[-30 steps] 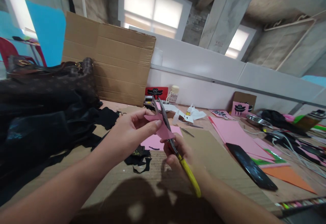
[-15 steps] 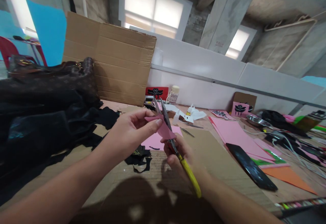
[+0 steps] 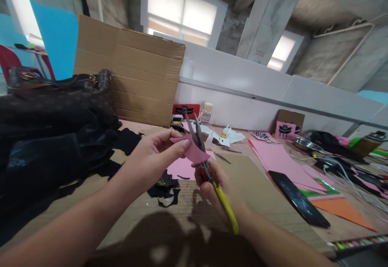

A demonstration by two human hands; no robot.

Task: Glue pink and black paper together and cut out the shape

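Between thumb and fingers, my left hand [image 3: 154, 153] pinches a small piece of pink paper [image 3: 195, 153] with a curved edge. My right hand [image 3: 218, 182] grips scissors [image 3: 224, 202] with yellow handles, and their blades point up and away, slightly parted. The pink piece lies against the blades, just above my right fingers. Below the hands, a larger pink sheet [image 3: 178, 169] rests on the cardboard, with a thin dark strip on it. Black scraps [image 3: 163, 190] lie in front of that sheet.
Black cloth-like material [image 3: 60, 149] and a brown handbag [image 3: 60, 97] fill the left side, before an upright cardboard panel [image 3: 136, 73]. On the right lie pink sheets [image 3: 279, 157], a black phone [image 3: 297, 198] and orange paper [image 3: 342, 212]. Tweezers [image 3: 222, 157] and a bottle [image 3: 206, 112] are farther back.
The scissor blades have tilted slightly to the right, and the pink piece has turned to show more of its face. My left hand has moved slightly left and stays pinched on it.
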